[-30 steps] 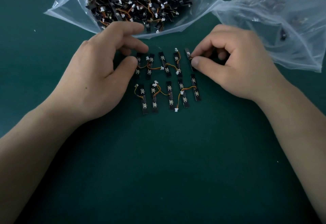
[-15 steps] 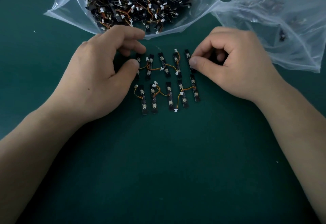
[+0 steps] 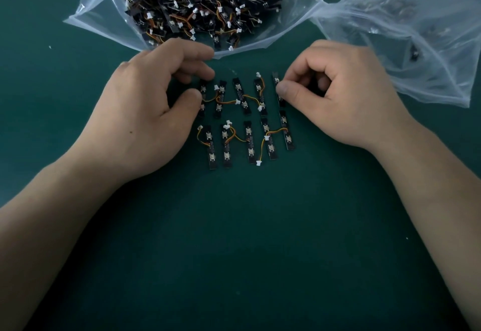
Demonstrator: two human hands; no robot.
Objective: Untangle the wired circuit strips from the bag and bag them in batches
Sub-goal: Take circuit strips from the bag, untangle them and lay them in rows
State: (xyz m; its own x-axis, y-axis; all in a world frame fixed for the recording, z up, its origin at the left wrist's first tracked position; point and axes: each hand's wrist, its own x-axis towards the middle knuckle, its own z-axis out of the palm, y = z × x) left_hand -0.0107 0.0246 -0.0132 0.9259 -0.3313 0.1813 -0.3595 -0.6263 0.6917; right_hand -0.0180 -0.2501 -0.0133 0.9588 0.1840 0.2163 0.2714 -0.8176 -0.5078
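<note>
Fingers on my left hand (image 3: 145,119) were curled in tight, thumb and forefinger pinching the leftmost strip (image 3: 203,86) of the far row by its edge. My right hand (image 3: 346,101) was doing the mirror thing, thumb pad pressed on the rightmost strip (image 3: 275,77) with the forefinger hooked in over it. Between them sat the circuit strips (image 3: 250,145), ten of them in two rows of five, flat on the green mat (image 3: 247,252), orange wires looping across from one to the next. Not much room up top: the lip of the full bag (image 3: 99,10) was right against my left knuckles. The second bag (image 3: 429,52), only a few dark bits showing through it, sprawled just past my right hand. On the near side, a broad stretch of mat ran back between my forearms.
</note>
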